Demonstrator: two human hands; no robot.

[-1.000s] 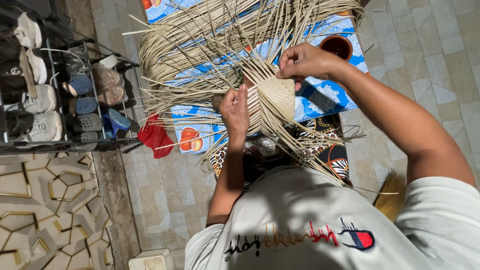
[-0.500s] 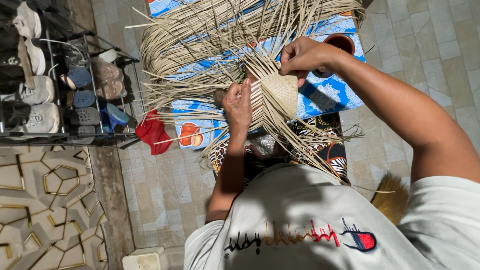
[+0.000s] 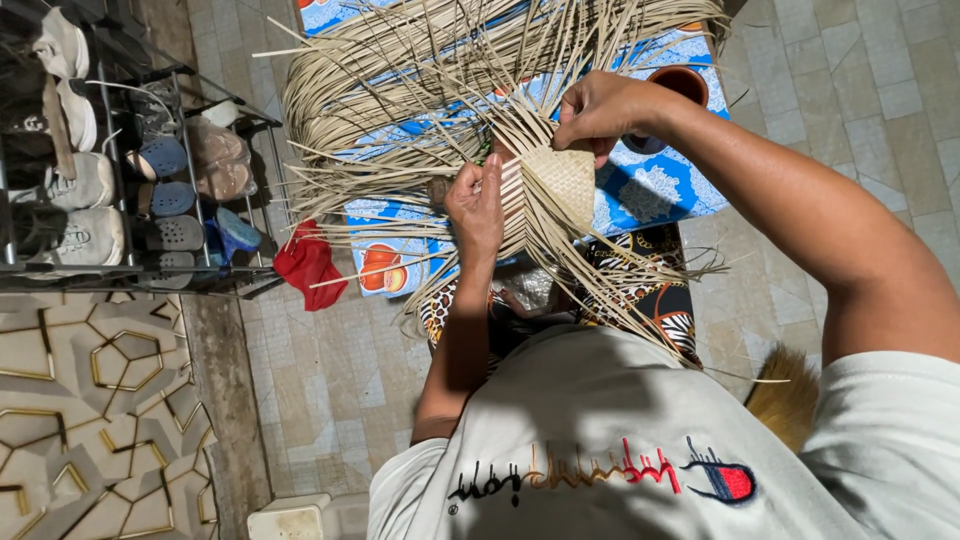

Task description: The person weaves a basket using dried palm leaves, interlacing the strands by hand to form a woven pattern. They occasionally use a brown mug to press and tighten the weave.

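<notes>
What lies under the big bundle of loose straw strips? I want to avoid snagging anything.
Under the straw strips lies a blue patterned cloth, showing through the gaps, with a brown bowl at its edge. Whatever lies beneath the densest part is covered.

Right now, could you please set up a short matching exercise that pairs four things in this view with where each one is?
Things:
1. woven panel
2. red cloth
3. shoe rack
4. brown bowl

Places:
A. against the wall at the left of the picture, filled with shoes and sandals
B. on the blue patterned mat, just beyond the right forearm
C. held up between the left hand and the right hand
D. lying on the tiled floor between the rack and the mat

Pairs: 1-C, 2-D, 3-A, 4-B
</notes>
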